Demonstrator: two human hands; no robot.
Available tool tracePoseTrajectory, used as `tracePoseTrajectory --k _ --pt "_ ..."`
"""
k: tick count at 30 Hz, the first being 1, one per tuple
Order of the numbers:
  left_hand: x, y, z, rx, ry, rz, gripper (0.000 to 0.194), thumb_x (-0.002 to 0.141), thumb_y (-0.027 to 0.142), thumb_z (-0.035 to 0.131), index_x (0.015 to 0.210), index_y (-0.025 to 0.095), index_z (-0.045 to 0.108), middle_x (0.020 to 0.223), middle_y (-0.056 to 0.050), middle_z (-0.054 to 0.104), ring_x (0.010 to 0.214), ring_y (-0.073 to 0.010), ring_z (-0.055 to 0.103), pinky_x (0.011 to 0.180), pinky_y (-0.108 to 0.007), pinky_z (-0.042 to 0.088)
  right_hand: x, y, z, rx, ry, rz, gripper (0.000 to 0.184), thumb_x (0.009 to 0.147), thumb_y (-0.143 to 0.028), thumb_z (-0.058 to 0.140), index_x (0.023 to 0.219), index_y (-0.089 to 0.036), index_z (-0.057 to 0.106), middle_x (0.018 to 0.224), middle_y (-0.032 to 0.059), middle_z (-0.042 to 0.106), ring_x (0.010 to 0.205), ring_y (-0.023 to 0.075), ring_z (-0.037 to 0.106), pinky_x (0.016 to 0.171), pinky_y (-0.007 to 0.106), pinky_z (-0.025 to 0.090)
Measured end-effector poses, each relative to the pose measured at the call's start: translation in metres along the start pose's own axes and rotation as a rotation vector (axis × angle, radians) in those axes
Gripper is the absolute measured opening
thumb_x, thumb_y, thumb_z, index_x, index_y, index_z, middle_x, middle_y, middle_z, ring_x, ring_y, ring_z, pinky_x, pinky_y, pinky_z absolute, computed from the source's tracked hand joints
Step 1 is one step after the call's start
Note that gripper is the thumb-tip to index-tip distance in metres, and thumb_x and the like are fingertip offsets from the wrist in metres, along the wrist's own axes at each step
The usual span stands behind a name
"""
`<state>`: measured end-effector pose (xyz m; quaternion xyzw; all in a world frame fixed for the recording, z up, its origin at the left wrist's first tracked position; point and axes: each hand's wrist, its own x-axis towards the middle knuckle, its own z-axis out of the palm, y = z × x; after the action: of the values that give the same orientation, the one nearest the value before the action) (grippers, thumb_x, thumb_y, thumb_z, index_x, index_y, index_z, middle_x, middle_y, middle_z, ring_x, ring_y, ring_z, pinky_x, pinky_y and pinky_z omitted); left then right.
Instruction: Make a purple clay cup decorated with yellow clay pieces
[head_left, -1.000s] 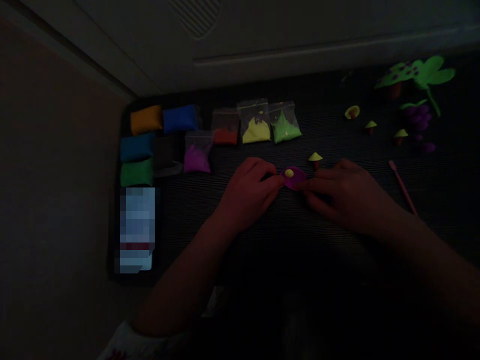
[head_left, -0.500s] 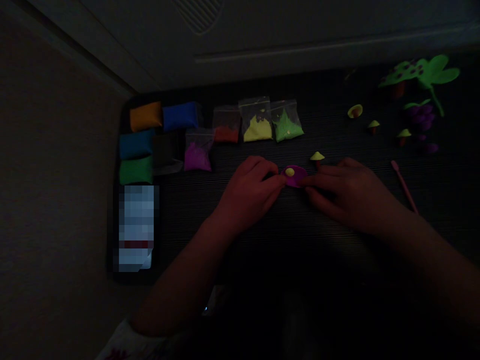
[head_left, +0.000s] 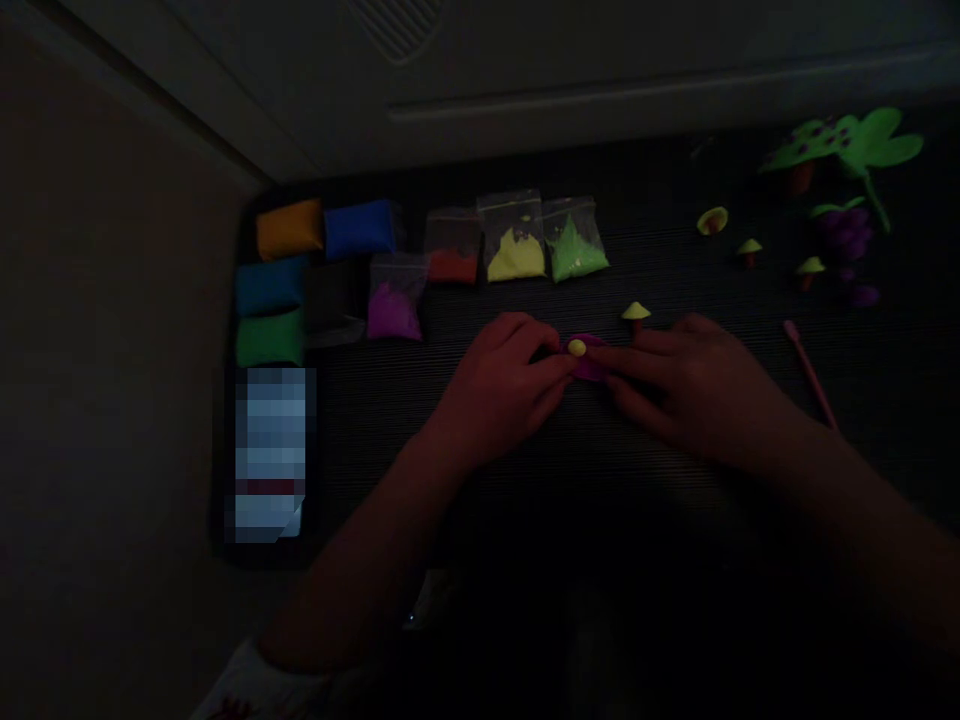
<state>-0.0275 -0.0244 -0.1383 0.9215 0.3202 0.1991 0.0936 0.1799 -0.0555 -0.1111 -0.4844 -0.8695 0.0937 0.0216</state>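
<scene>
Between my two hands lies a thin purple clay disc (head_left: 595, 373) with a small yellow clay ball (head_left: 576, 348) on it. My left hand (head_left: 502, 385) has its fingers bent and pressed together at the disc's left edge, the tips close to the ball. From the other side, my right hand (head_left: 697, 385) reaches over the disc with its index finger, which touches or nearly touches the ball. Its thumb sits at the lower right edge. Just behind the right knuckles stands a small clay mushroom (head_left: 636, 312) with a yellow cap, its stem partly hidden.
Bags of yellow clay (head_left: 516, 255), green clay (head_left: 576, 255) and purple clay (head_left: 394, 310) lie behind, among several others. A lit phone (head_left: 271, 450) rests at left. To the right are a pink modelling tool (head_left: 810, 375), more mushrooms (head_left: 750, 250) and purple clay grapes (head_left: 846, 232).
My right index finger has slid left over the disc, up to the yellow ball, covering more of the purple. My left fingertips have edged slightly right.
</scene>
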Motion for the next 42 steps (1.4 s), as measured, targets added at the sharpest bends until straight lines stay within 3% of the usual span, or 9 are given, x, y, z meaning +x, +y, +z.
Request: tracePoseTrajectory --k 12,42 --pt "0.0006 -0.0011 0.0006 0.008 0.004 0.022 0.016 0.083 0.021 0.052 0.094 0.018 0.063 0.096 -0.004 0.059 0.092 -0.0179 0.045 0.084 -0.033 0.042 0.0012 -0.0017 0.0014 -0.013 -0.037 0.005 0.043 0.087 -0.034 0.039 0.128 -0.025 0.046 0.084 0.003 0.063 0.078 0.0189 0.057 0.074 0.034 0.03" --pt "0.0003 0.0006 0.0026 -0.026 0.011 -0.017 0.017 0.084 0.023 0.051 0.094 0.019 0.063 0.096 -0.004 0.059 0.093 -0.0181 0.046 0.084 -0.034 0.042 -0.0001 -0.0034 -0.0034 -0.045 -0.068 0.034 0.042 0.087 -0.036 0.038 0.126 -0.025 0.048 0.08 0.0028 0.066 0.075 0.0197 0.06 0.071 0.034 0.029"
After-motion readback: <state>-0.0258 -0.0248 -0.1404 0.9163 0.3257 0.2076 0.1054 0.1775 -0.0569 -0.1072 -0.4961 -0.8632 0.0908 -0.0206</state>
